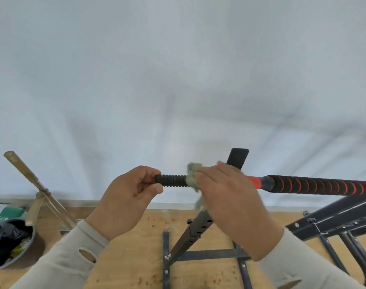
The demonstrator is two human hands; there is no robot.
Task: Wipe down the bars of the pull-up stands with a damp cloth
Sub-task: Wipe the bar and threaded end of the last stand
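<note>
Slippage is the chief risk here. The left hand pinches the bare end of the ribbed black grip between thumb and curled fingers, a light hold that could let the bar turn or shift under a hard rub. Just beside it, the right hand is clenched around the damp cloth, bunched on the bar where the ribbed grip ends. A loose tail of cloth hangs below that hand and could snag on the perforated upright underneath. Ribs in the rubber may keep grime if the cloth only skims their tops. Out past the right hand, the red-striped foam grip would probably soak up water from an overwet cloth. Whether the stand sits firmly on the wooden floor cannot be told; a hard sideways push might rock it.
</note>
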